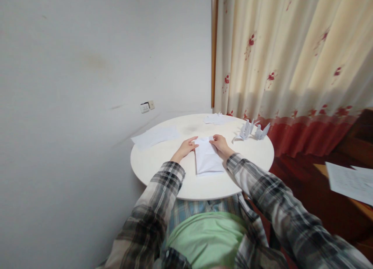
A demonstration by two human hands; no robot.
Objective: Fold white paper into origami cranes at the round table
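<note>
A folded sheet of white paper (208, 158) lies on the round white table (157, 164) in front of me, its near edge slightly raised. My left hand (188, 147) pinches its far left corner between thumb and fingers. At the far right corner, my right hand (220, 143) grips the same paper, with the thumb on top. Both hands are closed on the far end of the paper; the fingertips under it are hidden.
Folded paper cranes (247, 130) stand at the table's right. Flat white sheets (155, 137) lie at the left, and more paper (215, 118) at the far edge. A wall rises on the left, a curtain (271, 67) behind. Printed papers (349, 179) lie on furniture at right.
</note>
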